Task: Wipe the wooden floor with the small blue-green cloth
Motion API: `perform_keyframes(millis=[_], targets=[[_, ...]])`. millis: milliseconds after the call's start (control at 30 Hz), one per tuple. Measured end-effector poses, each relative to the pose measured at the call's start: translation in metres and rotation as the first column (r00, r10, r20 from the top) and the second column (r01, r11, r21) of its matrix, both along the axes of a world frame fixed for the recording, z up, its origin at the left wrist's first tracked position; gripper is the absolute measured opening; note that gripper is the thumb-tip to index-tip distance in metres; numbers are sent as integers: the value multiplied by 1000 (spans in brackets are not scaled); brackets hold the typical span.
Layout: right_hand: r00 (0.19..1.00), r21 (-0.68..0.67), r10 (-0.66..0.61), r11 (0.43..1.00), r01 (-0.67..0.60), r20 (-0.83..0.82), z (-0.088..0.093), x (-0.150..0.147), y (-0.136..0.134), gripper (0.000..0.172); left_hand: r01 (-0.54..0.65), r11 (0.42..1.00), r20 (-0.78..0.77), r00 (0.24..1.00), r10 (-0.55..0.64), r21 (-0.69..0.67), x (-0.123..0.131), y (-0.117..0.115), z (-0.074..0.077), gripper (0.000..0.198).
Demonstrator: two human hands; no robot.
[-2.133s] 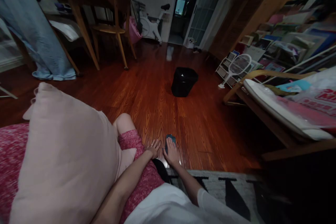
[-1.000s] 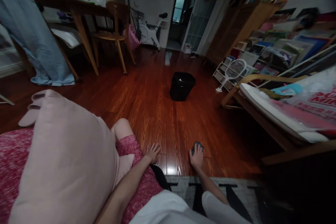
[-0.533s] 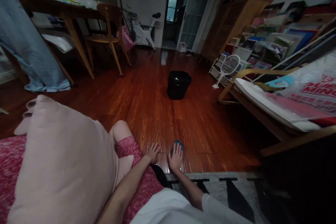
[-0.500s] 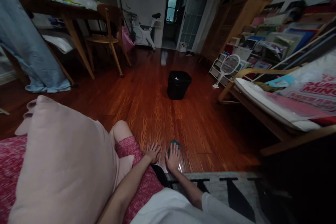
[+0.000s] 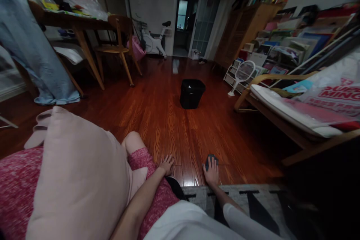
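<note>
Two bare hands rest low on the wooden floor (image 5: 168,127) in my feed, and I read across from the left. Blue jeans (image 5: 30,52) hang at the far left edge, beside a cluttered wooden table (image 5: 75,22) with a wooden chair (image 5: 118,48) tucked against it. Nearer to me, a big pale pink cushion (image 5: 75,180) fills the lower left corner and leans against a knee in red-flecked shorts (image 5: 142,157). Just beside that knee, the left hand (image 5: 167,165) lies palm down on the boards, fingers loose and spread, gripping nothing. Further back, mid-room, a black bin (image 5: 192,93) stands alone on the floor, well apart from both hands. To its right and close in, the right hand (image 5: 211,172) presses on a small dark cloth (image 5: 209,158); its fingers lie stretched flat over the cloth rather than curled round it, and the cloth sits on the bare boards just ahead of the edge of a black-and-white rug (image 5: 253,202). Beyond, a white racket-shaped swatter (image 5: 243,73) leans at a low bookshelf (image 5: 270,60), and a wooden armchair (image 5: 281,120) piled with bags closes the right side.
</note>
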State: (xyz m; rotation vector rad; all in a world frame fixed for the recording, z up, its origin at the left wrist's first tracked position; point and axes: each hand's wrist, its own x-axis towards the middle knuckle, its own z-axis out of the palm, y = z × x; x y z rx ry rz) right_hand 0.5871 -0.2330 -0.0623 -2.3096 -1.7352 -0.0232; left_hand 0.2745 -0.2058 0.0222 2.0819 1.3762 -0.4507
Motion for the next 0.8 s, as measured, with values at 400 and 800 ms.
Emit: perform_keyframes(millis=[400,800], targets=[[949,0,314,950,-314,22,-34,-136,-25,67,16,1000,-5,1000,-16,-1,0,-1,-3,89],[893,-66,450,891,-450,-16,9,-125,38,63,16,1000,23,1000,-16,14,-1,0,-13,89]])
